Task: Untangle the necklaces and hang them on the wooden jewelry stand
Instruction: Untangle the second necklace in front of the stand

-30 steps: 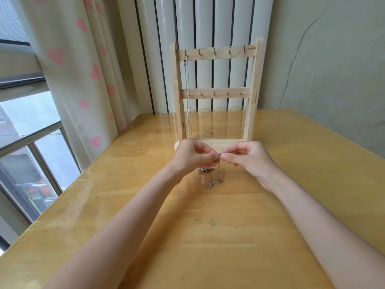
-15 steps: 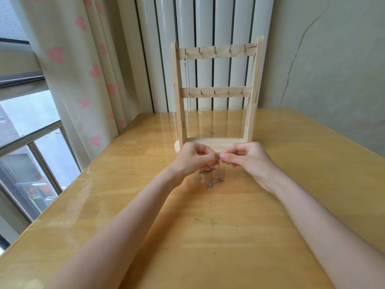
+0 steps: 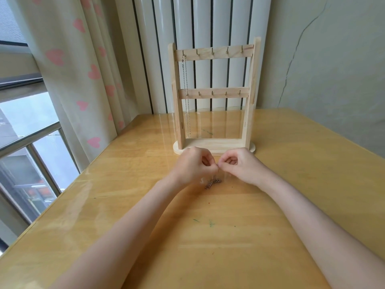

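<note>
The wooden jewelry stand (image 3: 214,97) stands upright at the back of the table, with two rows of small hooks. One silver chain necklace (image 3: 186,97) hangs from the top row's leftmost hook. Just in front of the stand's base, my left hand (image 3: 193,165) and my right hand (image 3: 241,165) meet fingertip to fingertip, both pinching a thin necklace chain between them. Its small metal pendants (image 3: 211,183) dangle below my hands, touching the table. The chain itself is mostly hidden by my fingers.
The yellow wooden table (image 3: 208,236) carries a few small green marks. A curtain with pink hearts (image 3: 68,65) and a window (image 3: 27,142) are on the left. White vertical pipes (image 3: 208,24) and a cracked wall (image 3: 323,59) stand behind the stand.
Both hands stay pinched together on the chain. They have dropped slightly, and the pendants have sunk closer to the table.
</note>
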Motion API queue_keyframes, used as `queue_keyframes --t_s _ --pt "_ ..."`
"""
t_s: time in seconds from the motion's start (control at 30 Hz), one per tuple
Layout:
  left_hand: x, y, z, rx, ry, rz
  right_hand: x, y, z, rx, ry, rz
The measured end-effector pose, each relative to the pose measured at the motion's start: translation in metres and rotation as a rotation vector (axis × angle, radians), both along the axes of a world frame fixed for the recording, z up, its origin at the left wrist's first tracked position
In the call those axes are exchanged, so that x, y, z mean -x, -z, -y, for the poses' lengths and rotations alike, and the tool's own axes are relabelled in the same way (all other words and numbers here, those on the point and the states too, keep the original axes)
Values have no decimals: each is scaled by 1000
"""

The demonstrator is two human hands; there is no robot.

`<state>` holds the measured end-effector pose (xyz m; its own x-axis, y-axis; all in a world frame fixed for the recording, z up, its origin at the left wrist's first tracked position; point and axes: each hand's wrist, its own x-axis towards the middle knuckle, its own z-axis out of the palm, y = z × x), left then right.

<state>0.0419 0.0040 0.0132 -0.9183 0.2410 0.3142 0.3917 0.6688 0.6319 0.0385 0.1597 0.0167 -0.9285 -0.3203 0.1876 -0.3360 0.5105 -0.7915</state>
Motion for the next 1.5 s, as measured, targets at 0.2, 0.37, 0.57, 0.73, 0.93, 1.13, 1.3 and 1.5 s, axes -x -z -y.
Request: queue_keyframes --t_s 0.2,0.37,0.57,0.73,0.93,1.13,1.3,1.5 --pt "-3 -3 6 -392 104 279 -2 -1 -5 384 -137 257" --pt "-3 -6 6 -655 208 429 -2 -3 -5 609 -249 361" --pt "-1 -5 10 -616 171 425 -1 0 -5 620 -193 350" --pt "-1 -5 7 -573 112 363 2 2 -4 582 -97 295" --pt "-1 -5 3 -441 69 188 0 2 2 480 -14 232" --pt "1 2 -4 -262 15 -72 -3 -2 4 260 63 157" --pt "-1 1 -11 -308 -21 -18 -2 -1 2 355 88 147" --pt "-1 0 -7 -81 67 45 -2 5 5 344 70 224"
